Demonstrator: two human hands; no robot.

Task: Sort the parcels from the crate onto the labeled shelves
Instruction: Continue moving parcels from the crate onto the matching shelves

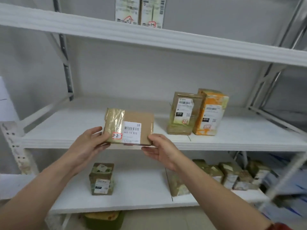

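A flat brown cardboard parcel (134, 118) with clear tape, a white barcode label and a small red-edged tag reading "3-2-" is held upright in front of the middle shelf (66, 138). My left hand (89, 143) grips its lower left corner, thumb on the front face. My right hand (159, 150) grips its lower right corner from below. The parcel's bottom edge is level with the shelf's front lip; whether it touches the shelf I cannot tell.
Two upright parcels, a brown one (182, 113) and an orange one (211, 112), stand at the right of the middle shelf. The lower shelf (132, 201) holds several parcels. Two boxes (139, 10) stand on the top shelf. A green container (104, 219) sits on the floor.
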